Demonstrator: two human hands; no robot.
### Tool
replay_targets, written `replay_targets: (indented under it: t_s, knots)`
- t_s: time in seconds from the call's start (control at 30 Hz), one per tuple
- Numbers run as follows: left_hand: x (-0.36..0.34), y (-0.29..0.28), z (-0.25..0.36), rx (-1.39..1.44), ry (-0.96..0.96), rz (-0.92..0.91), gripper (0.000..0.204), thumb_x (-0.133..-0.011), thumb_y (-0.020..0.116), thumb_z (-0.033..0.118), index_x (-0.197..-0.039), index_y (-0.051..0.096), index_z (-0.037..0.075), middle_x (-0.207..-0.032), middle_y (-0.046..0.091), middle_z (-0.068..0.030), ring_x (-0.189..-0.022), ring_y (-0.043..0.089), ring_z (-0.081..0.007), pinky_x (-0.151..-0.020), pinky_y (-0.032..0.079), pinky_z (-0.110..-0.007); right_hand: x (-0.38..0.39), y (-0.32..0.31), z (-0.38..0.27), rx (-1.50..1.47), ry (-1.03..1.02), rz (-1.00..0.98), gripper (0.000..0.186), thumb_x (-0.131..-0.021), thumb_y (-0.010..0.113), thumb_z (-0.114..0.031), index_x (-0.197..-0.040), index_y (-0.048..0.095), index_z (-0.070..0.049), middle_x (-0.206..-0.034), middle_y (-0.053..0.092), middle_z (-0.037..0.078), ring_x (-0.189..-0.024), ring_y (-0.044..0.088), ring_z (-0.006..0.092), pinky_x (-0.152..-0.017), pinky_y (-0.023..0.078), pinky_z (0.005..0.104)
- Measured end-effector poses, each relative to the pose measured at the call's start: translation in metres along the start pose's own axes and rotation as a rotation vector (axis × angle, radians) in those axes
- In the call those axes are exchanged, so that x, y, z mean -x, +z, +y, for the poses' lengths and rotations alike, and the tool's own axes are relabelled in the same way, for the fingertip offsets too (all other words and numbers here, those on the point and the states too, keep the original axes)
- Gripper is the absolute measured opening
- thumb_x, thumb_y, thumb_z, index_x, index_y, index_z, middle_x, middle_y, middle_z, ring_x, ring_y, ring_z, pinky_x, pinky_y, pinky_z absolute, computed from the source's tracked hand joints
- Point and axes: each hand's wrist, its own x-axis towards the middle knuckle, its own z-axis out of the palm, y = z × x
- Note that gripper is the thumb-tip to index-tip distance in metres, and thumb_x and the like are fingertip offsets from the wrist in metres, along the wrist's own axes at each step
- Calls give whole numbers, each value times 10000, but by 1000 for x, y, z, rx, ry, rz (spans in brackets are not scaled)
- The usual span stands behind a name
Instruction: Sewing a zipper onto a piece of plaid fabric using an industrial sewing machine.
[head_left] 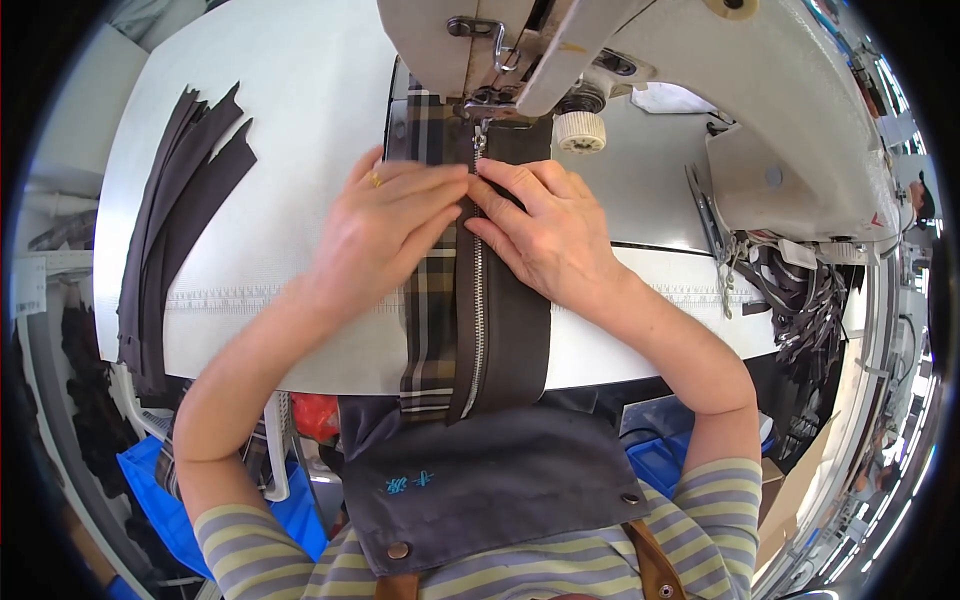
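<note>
A metal zipper (478, 325) on dark tape runs lengthwise over dark brown fabric (518, 340), with plaid fabric (430, 330) along its left side. The zipper's upper end, with its slider, lies just below the sewing machine's needle area (490, 105). My left hand (385, 215) is over the plaid fabric, fingers stretched toward the zipper; its fingertips are smeared by motion and meet the right hand's. With thumb and fingers at the zipper tape, my right hand (545, 220) grips it a little below the presser foot. The tape directly under the fingers is partly hidden.
Several dark fabric strips (190, 220) lie at the left of the white table (260, 130). Thread snips (708, 215) and a heap of dark scraps (800, 300) are at the right. A ruler scale (230, 298) crosses the table; blue bins (165, 500) stand below.
</note>
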Motion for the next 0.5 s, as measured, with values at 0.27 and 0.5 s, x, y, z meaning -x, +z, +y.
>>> replay_targets:
  t_s: [0.27,0.5]
  knots:
    - [-9,16,-16,-430,251,-7,372,-798,640,118,-1155,610,17,-1285,587,-91,-1139,559,-195,-1052,300,-570,-1,-2,-1,7,18,-23,366,-770,734,-236,-1093,688,-68,-1161,612,15,-929,560,198,-748,483,325]
    - [-19,12,-14,-370,211,-41,331,-791,600,85,-1107,574,-9,-1243,597,-116,-1061,567,-245,-1053,304,-564,-1,-2,0,-3,19,-27,374,-765,738,-231,-1100,685,-74,-1155,614,10,-928,552,196,-743,480,324]
